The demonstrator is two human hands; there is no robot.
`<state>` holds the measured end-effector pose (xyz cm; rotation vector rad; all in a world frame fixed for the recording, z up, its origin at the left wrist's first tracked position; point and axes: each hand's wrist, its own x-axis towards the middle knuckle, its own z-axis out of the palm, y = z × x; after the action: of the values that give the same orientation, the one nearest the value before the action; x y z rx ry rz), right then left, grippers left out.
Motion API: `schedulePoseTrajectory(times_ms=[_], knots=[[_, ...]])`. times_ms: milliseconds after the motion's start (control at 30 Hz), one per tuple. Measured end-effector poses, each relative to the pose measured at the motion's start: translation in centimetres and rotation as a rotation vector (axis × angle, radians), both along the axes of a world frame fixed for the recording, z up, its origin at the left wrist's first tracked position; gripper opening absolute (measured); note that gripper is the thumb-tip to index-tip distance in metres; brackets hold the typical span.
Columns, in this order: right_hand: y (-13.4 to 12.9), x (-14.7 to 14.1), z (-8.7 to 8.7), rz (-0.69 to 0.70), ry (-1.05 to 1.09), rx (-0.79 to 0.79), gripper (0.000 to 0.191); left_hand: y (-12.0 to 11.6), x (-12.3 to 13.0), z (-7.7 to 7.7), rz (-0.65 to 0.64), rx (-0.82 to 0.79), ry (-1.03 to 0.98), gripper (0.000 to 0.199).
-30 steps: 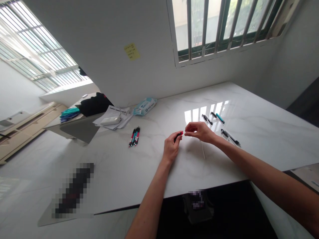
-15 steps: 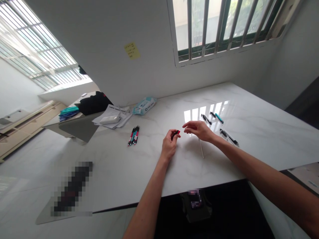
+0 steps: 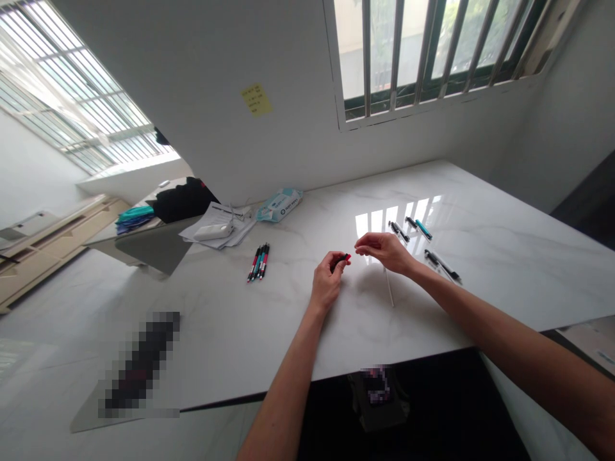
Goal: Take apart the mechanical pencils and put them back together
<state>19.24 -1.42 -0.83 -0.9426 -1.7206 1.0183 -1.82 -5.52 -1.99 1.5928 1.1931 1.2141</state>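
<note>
My left hand [image 3: 328, 282] is closed around a black pen part with a red end [image 3: 343, 258]; most of it is hidden in the fingers. Just to its right, a small gap away, my right hand [image 3: 382, 248] has its thumb and fingertips pinched together. Whatever may be between those fingertips is too small to make out. A thin white stick, like a pen refill [image 3: 389, 289], lies on the table under my right wrist. Beyond that wrist are black and clear pen parts [image 3: 442, 266], more black ones [image 3: 398, 232] and a teal barrel [image 3: 423, 229].
Several red, teal and black pens [image 3: 259, 262] lie in a bunch on the marble-look table [image 3: 216, 346]. Behind them are papers [image 3: 225, 237] and a wipes packet [image 3: 280, 205]. A blurred dark object [image 3: 141, 365] sits at front left. A yellow note [image 3: 256, 99] is on the wall.
The two hands stay close together, with only slight shifts. The red end in my left hand has turned and points a little more toward the right hand.
</note>
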Motion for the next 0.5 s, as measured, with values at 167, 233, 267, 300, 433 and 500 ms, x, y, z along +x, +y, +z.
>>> schedulePoseTrajectory(times_ms=[167, 233, 267, 300, 433, 500], knots=[[-0.06, -0.04, 0.21, -0.029, 0.001, 0.003, 0.027, -0.03, -0.02, 0.20, 0.016, 0.003, -0.004, 0.016], [-0.11, -0.08, 0.29, -0.024, 0.019, -0.012, 0.028, -0.07, -0.02, 0.29, 0.022, -0.002, -0.011, 0.017], [-0.14, -0.12, 0.28, -0.015, 0.033, -0.023, 0.028, -0.09, -0.01, 0.32, 0.019, -0.007, -0.014, 0.017], [-0.17, -0.19, 0.23, 0.000, 0.048, -0.038, 0.029, -0.11, 0.00, 0.34, 0.012, -0.012, -0.018, 0.017], [-0.26, -0.58, -0.15, 0.038, 0.093, -0.074, 0.031, -0.18, 0.07, 0.31, -0.030, -0.024, -0.043, 0.019], [-0.28, -0.73, -0.29, 0.037, 0.098, -0.068, 0.030, -0.20, 0.11, 0.24, -0.050, -0.026, -0.058, 0.021]])
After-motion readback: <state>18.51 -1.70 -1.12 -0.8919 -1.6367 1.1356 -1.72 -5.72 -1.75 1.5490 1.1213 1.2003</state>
